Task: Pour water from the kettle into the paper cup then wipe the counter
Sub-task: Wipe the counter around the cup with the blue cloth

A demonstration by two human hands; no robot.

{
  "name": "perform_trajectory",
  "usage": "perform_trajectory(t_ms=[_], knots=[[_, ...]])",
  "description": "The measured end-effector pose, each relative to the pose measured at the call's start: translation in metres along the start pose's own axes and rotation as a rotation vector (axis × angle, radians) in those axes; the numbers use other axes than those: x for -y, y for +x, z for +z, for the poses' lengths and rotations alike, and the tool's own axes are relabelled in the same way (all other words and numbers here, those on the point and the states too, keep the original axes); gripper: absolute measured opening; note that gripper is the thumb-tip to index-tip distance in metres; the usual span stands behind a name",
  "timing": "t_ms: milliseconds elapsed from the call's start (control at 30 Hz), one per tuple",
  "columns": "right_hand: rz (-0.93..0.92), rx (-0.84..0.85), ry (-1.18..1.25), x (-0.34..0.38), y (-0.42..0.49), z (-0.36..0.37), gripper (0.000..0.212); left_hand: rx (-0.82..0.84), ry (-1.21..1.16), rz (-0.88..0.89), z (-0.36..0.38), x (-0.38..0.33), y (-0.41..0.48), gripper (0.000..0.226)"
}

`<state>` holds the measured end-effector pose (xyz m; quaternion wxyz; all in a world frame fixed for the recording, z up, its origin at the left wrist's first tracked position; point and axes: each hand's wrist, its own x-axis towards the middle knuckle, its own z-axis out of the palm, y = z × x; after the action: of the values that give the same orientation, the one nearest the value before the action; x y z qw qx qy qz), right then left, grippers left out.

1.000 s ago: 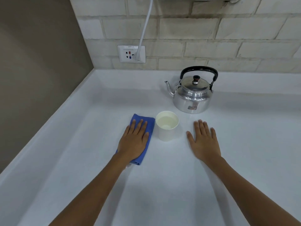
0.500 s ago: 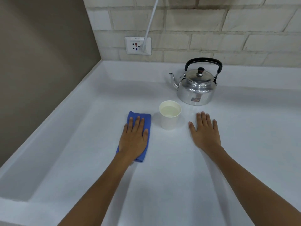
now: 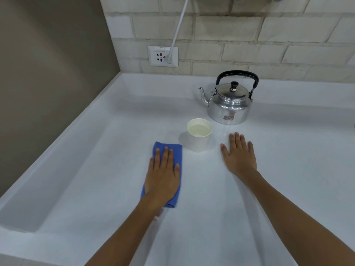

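A silver kettle point(image 3: 229, 104) with a black handle stands upright at the back of the white counter point(image 3: 211, 208), spout pointing left. In front of it sits a white paper cup point(image 3: 198, 140) holding water. Left of the cup lies a folded blue cloth point(image 3: 176, 150). My left hand point(image 3: 163, 177) presses flat on the cloth, fingers spread. My right hand point(image 3: 239, 155) rests flat on the bare counter just right of the cup, holding nothing.
A raised white ledge point(image 3: 63, 154) borders the counter along the left, under a grey wall. A wall socket point(image 3: 162, 56) with a white cable point(image 3: 178, 27) plugged in sits on the brick wall behind.
My left hand has slid the blue cloth toward me and slightly left, away from the cup. The view has shifted. My right hand, cup and kettle stay put.
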<state>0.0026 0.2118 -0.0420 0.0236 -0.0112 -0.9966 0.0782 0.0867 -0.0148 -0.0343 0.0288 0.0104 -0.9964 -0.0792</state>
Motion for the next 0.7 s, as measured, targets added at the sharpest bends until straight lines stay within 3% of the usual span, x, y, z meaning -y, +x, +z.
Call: perform_trajectory(t_ms=[167,267,333,500,700], knots=[[0.0,0.018,0.011,-0.001,0.0,-0.001,0.062,0.034,-0.048,0.198,0.005,-0.055,-0.047,0.057],[-0.001,0.02,0.016,-0.002,0.001,-0.003,0.062,-0.035,-0.041,0.265,0.003,-0.043,-0.048,0.055],[0.0,0.017,0.011,-0.003,0.0,-0.003,0.062,0.047,-0.097,0.203,0.003,-0.023,-0.039,0.056],[0.013,0.02,0.018,-0.002,0.001,0.0,0.063,-0.005,-0.019,-0.013,0.004,-0.013,-0.028,0.058],[0.009,0.004,0.032,-0.003,0.004,0.005,0.063,0.029,-0.057,0.102,0.012,-0.077,-0.037,0.057]])
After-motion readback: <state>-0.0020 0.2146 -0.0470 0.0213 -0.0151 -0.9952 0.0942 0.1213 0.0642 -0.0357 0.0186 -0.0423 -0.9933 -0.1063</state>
